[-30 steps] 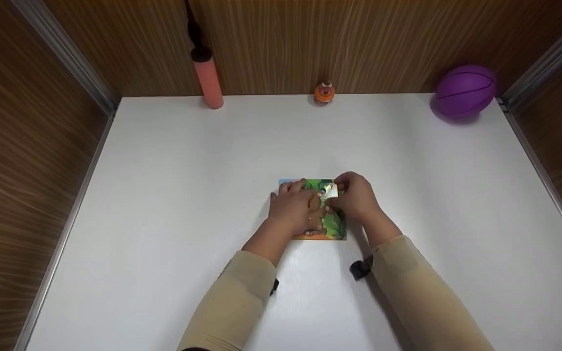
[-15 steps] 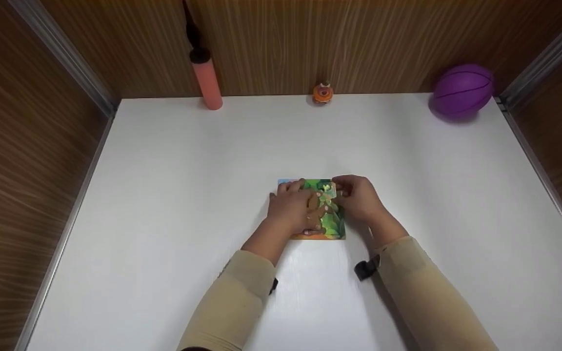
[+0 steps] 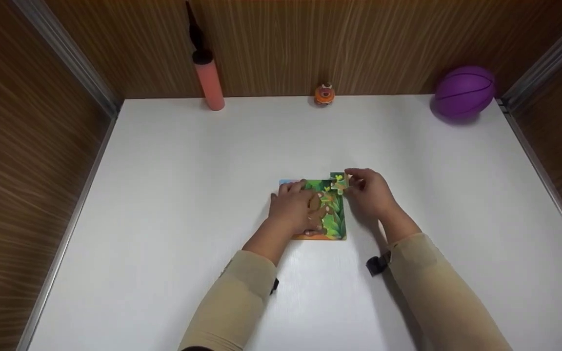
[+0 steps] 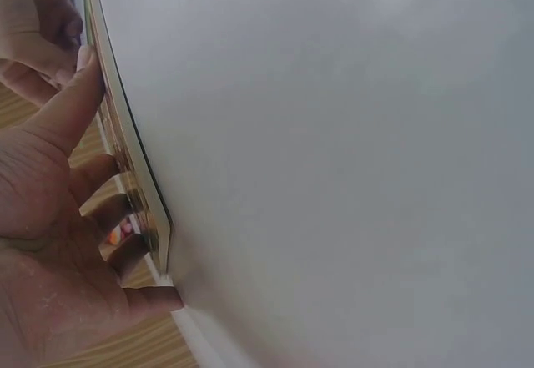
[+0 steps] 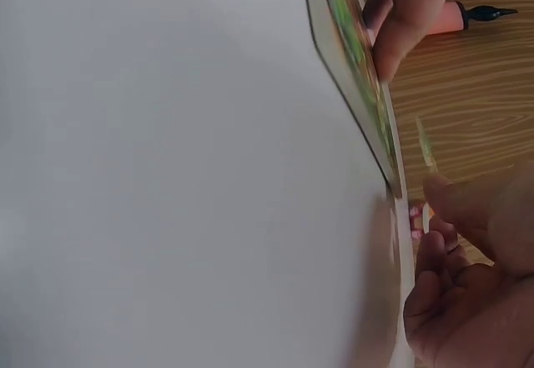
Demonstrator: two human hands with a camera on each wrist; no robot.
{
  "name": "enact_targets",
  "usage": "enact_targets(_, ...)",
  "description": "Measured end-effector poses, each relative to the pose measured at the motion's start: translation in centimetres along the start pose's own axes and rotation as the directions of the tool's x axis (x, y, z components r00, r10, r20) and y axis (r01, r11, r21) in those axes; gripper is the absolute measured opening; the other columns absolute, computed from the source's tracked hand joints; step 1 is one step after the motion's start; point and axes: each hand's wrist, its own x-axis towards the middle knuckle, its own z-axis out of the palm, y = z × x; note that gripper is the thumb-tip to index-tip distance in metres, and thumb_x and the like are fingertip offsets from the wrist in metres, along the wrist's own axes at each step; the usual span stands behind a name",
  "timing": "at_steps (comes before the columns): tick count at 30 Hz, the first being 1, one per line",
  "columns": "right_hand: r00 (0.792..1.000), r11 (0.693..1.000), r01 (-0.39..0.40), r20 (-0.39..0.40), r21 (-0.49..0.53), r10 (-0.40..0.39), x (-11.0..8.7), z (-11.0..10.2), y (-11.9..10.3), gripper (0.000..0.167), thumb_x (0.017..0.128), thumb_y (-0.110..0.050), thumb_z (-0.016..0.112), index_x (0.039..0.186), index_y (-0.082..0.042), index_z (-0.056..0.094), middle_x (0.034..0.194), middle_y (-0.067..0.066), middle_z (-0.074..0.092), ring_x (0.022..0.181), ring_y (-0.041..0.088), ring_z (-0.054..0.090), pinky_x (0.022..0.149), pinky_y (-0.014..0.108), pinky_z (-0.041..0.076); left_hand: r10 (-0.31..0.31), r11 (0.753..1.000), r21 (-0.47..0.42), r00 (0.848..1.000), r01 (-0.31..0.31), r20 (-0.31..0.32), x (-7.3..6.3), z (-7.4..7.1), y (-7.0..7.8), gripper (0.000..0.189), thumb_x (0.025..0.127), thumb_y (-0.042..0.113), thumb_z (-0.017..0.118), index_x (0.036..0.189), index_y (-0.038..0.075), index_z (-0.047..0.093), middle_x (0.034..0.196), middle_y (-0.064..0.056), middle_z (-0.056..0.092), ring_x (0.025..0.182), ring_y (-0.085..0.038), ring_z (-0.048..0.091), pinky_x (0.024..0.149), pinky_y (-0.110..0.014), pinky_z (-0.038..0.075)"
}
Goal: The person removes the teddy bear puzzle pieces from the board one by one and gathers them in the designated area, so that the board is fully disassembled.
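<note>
A small square jigsaw puzzle board (image 3: 332, 226) with a brown animal on a green scene lies flat on the white table. My left hand (image 3: 289, 208) rests on its left part with fingers spread, hiding much of the picture; in the left wrist view the fingertips and thumb press on the board (image 4: 125, 147). Just over the board's upper right corner, my right hand (image 3: 371, 194) pinches a green puzzle piece (image 3: 339, 183) by its right edge. The right wrist view shows this piece (image 5: 426, 144) edge-on, raised off the board, held between thumb and fingertips.
Along the back wall stand a pink hand pump (image 3: 209, 85) with a black nozzle, a small orange figurine (image 3: 324, 94) and a purple ball (image 3: 465, 92) at the right. Wood-grain panels enclose the white table (image 3: 188, 161) at the back and sides.
My right hand has lifted the puzzle piece off the board's upper right and moved a little right and away. The left hand has stayed in place on the board.
</note>
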Motion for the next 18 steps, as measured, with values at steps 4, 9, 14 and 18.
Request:
enact_targets(4, 1.0, 0.999, -0.028, -0.013, -0.025, 0.028, 0.3, -0.9, 0.4, 0.047, 0.1, 0.004, 0.059, 0.147, 0.002, 0.059, 0.126, 0.022, 0.06, 0.11, 0.034, 0.057, 0.095, 0.048, 0.049, -0.003, 1.0, -0.012, 1.0, 0.003, 0.006, 0.0, 0.0, 0.1, 0.061, 0.101, 0.058, 0.065, 0.15, 0.022, 0.06, 0.173, -0.005, 0.028, 0.157, -0.034, 0.021, 0.123, -0.069, 0.02)
enact_targets(9, 0.996, 0.996, -0.085, -0.021, -0.018, 0.084, 0.8, -1.8, 0.7, 0.049, 0.104, 0.001, 0.054, 0.153, -0.003, 0.054, 0.133, 0.023, 0.056, 0.119, 0.036, 0.054, 0.102, 0.05, 0.047, 0.0, 1.0, 0.004, 1.0, 0.0, 0.002, -0.1, 0.0, 0.0, 0.067, 0.095, 0.055, 0.076, 0.151, 0.023, 0.059, 0.172, -0.005, 0.029, 0.157, -0.033, 0.022, 0.123, -0.069, 0.022)
enact_targets(14, 0.995, 0.995, -0.091, -0.046, -0.03, 0.089, 1.5, -2.2, 1.3, 0.05, 0.105, 0.0, 0.054, 0.155, -0.003, 0.053, 0.137, 0.026, 0.052, 0.121, 0.037, 0.052, 0.108, 0.053, 0.045, 0.001, 1.0, 0.015, 1.0, -0.001, 0.005, 0.0, 0.0, 0.0, 0.066, 0.095, 0.055, 0.076, 0.151, 0.024, 0.059, 0.173, -0.004, 0.027, 0.158, -0.034, 0.021, 0.123, -0.069, 0.022)
enact_targets(18, 0.995, 0.995, -0.088, -0.054, -0.052, 0.085, 1.9, -2.0, 1.9, 0.05, 0.105, -0.002, 0.058, 0.155, -0.001, 0.052, 0.136, 0.027, 0.054, 0.122, 0.038, 0.052, 0.11, 0.054, 0.045, 0.0, 1.0, 0.02, 1.0, 0.0, 0.014, 0.1, 0.2, -0.1, 0.061, 0.098, 0.058, 0.071, 0.148, 0.025, 0.061, 0.173, -0.003, 0.026, 0.158, -0.032, 0.019, 0.122, -0.07, 0.022)
